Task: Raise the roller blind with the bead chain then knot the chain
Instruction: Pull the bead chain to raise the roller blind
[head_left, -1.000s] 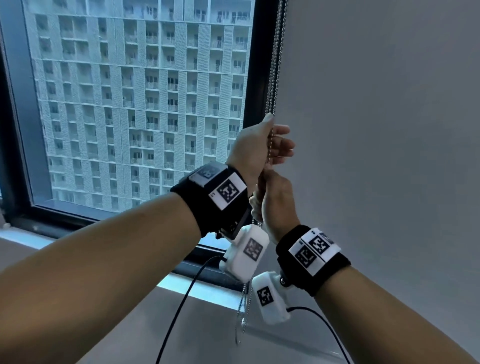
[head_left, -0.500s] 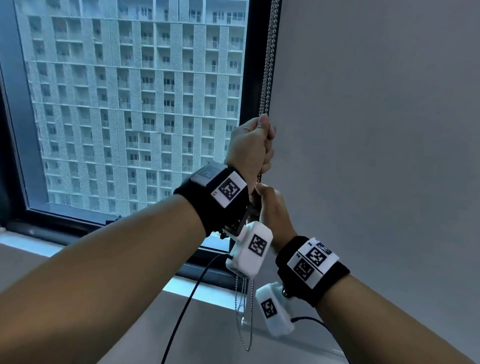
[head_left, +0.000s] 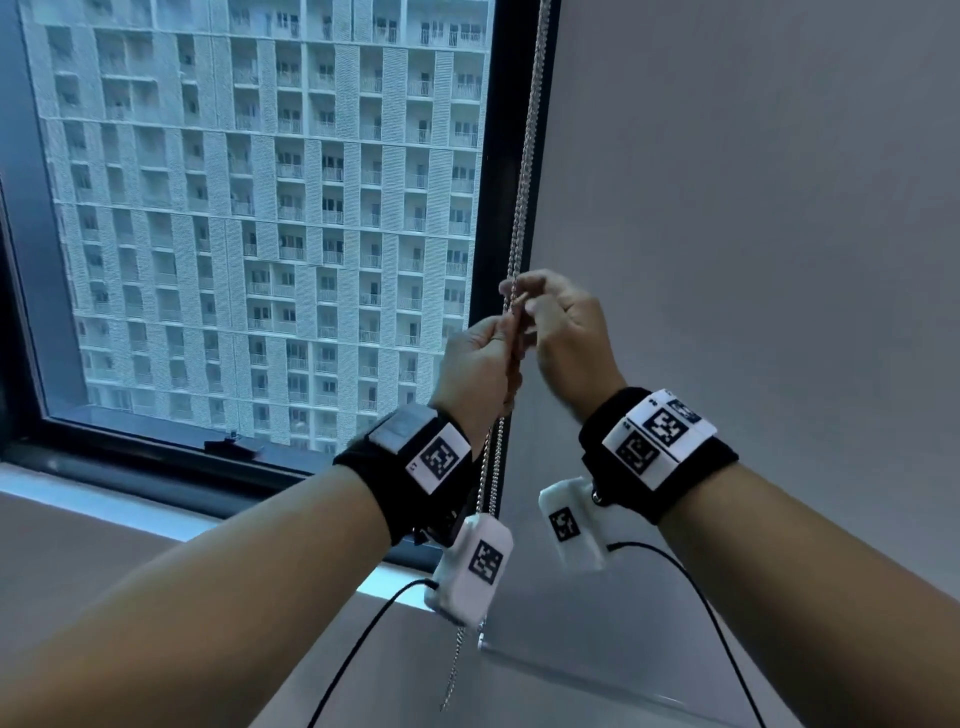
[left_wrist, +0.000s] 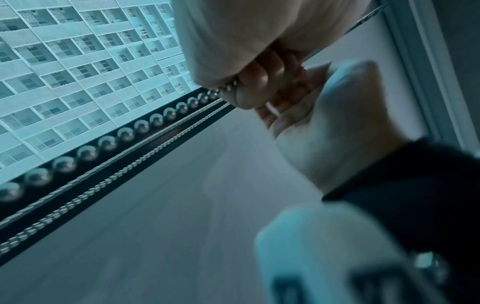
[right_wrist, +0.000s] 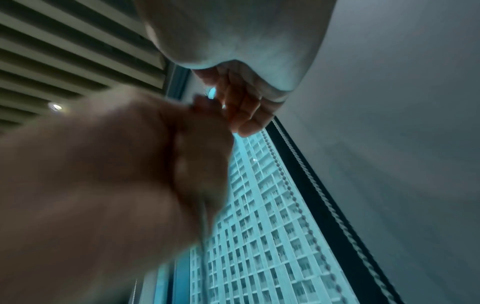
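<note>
The silver metal bead chain (head_left: 524, 171) hangs in two strands along the right edge of the black window frame (head_left: 493, 208), just left of the grey fabric roller blind (head_left: 753, 234). Its lower loop drops past both wrists and ends near the sill (head_left: 130, 506).

The left hand (head_left: 475, 371) has its grip clenched round the chain, fingers curled, with the beads running out from under the fist in the left wrist view (left_wrist: 124, 133). The right hand (head_left: 569, 332) sits just to the right and a little higher, touching the left; its thumb and forefinger pinch the same chain at the top of the pair of hands, the other fingers loosely bent.

Each wrist carries a black band with a white square-patterned tag, and a small white box hangs under each, the left one (head_left: 470, 566) with a black cable trailing down.

Through the glass stands a pale high-rise block (head_left: 260, 208) with rows of balconies. In the right wrist view a slatted ceiling (right_wrist: 64, 51) with a small round light shows above the hands.
</note>
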